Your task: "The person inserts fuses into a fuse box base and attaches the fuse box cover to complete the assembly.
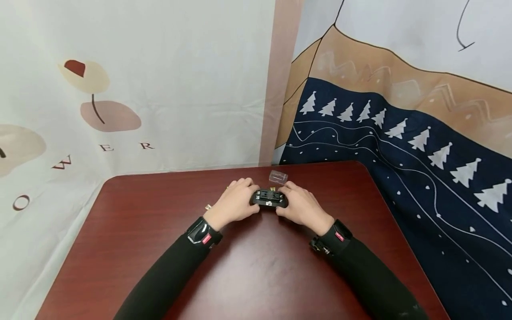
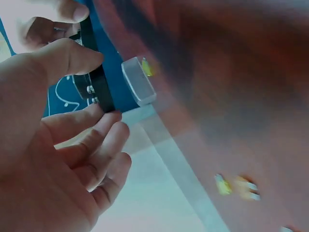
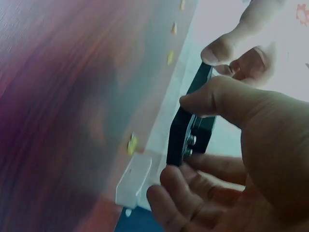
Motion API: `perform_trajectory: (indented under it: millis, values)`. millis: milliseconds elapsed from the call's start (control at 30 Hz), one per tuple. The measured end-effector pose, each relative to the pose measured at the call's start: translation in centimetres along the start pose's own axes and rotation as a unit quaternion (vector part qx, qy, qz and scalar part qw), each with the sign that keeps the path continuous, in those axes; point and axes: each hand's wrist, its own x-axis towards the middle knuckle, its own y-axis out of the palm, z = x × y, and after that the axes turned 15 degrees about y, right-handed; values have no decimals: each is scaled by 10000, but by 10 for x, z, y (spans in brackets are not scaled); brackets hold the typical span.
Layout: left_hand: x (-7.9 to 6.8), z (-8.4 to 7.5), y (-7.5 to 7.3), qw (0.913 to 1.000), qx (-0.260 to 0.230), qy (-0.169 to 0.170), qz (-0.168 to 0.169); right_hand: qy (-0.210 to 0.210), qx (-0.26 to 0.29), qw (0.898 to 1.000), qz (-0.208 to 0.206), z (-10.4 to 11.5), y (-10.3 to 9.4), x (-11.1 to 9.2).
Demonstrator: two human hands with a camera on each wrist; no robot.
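A black oblong block [image 1: 269, 198] with silver screw-like parts is held between both hands above the far part of the table. My left hand [image 1: 236, 202] pinches its left end between thumb and fingertips. At the other end, my right hand [image 1: 300, 205] grips it the same way, thumb [image 3: 203, 100] on one side and fingertips on the other. Just beyond the block lies a clear plastic cover [image 1: 278, 177]. A small yellowish piece [image 3: 132, 144] sits beside that cover. The hands hide parts of both ends of the block.
More small yellowish and metallic pieces [image 2: 223, 184] lie on the table to the left, partly behind the left hand. The reddish-brown table [image 1: 260, 275] ends just past the cover, against a pale curtain [image 1: 192, 89] and a dark blue printed cloth [image 1: 344, 133].
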Motion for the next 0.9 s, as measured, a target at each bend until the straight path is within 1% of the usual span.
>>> perform_trajectory:
  millis: [67,200,267,333,467,567,900]
  values:
    - [-13,1,3,9999,-30,-97,-23,-166,-89,9998,111,6,4,1]
    - [-38,-1,15,9994,-152,-300,101,-445,-181,9979,432,13,16,-1]
    - [-47,-2,20,9989,-200,-374,175,-534,-239,9967,566,14,23,-2]
    - [-54,-4,24,9987,-251,-401,173,-588,-258,9959,640,14,28,-4]
    - [-62,-7,29,9990,-206,-381,144,-663,-270,9951,683,15,35,-7]
    - [-65,-8,31,9990,-144,-373,193,-717,-309,9943,722,15,38,-9]
    - [-67,-12,30,9990,-105,-367,233,-832,-377,9929,761,14,40,-11]
